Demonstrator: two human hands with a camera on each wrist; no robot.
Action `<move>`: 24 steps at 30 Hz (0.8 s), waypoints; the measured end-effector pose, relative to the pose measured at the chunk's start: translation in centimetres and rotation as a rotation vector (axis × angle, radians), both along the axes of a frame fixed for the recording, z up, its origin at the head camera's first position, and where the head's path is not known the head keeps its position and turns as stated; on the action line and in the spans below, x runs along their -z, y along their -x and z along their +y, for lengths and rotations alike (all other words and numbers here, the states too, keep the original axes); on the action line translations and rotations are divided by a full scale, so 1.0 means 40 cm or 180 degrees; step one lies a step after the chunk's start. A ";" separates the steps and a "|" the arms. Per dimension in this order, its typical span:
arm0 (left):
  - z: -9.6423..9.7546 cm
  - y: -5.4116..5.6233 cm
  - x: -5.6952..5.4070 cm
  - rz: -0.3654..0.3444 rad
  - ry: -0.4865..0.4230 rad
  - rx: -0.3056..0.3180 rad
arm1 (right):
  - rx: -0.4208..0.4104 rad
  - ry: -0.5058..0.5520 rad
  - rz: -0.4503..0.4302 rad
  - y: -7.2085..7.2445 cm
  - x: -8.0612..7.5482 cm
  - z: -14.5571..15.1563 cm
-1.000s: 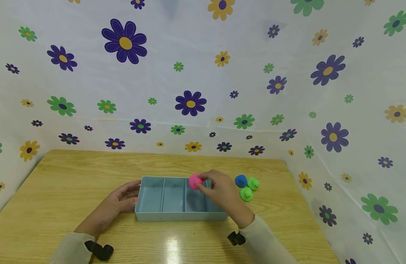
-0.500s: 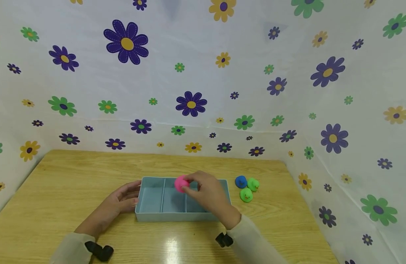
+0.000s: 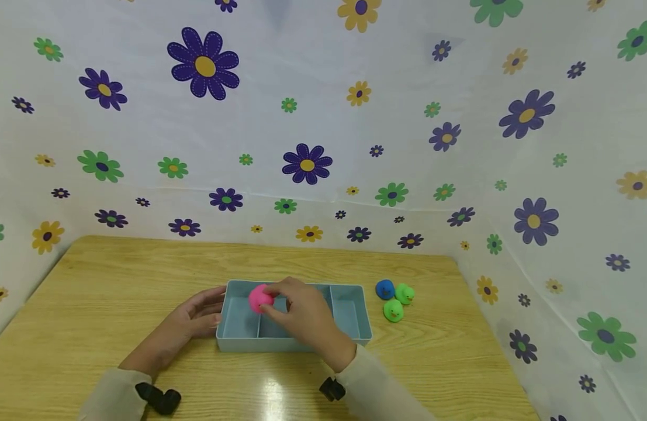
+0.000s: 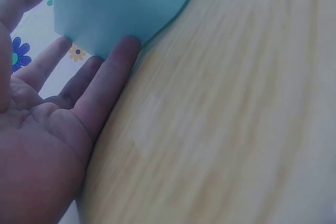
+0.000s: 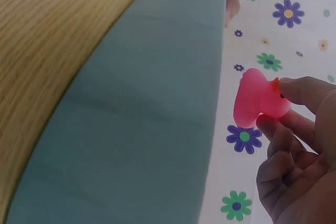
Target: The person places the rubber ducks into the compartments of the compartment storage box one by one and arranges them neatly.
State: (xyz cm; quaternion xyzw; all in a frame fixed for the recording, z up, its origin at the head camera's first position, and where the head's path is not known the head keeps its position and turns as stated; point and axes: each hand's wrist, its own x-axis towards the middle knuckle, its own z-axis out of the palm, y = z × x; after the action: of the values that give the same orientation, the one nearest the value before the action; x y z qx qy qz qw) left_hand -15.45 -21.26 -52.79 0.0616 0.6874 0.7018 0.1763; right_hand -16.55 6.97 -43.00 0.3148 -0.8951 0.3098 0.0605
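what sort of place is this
Probably an indoor tabletop work area, though the wider room is hidden: white flower-printed sheeting hangs behind a light-brown wood-grain table, which bears a pale-blue rectangular divided tray.

At right, the right grip pinches a pink duck, thumb apparently on its beak; centre-left, a blue-grey box.

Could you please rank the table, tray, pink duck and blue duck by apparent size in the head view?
1. Table
2. Tray
Unranked: pink duck and blue duck; pink looks bigger, but it's held up, perhaps nearer the camera.
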 end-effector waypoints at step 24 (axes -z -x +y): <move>0.001 0.001 -0.002 0.0032 0.0000 0.0033 | -0.0071 -0.0187 -0.0180 0.023 0.048 -0.071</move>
State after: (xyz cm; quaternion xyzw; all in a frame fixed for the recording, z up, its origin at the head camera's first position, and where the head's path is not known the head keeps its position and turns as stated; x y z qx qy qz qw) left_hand -15.50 -21.24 -52.71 0.0688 0.6880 0.7005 0.1765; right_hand -17.48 4.14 -44.91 0.3175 -0.9016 0.2928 0.0224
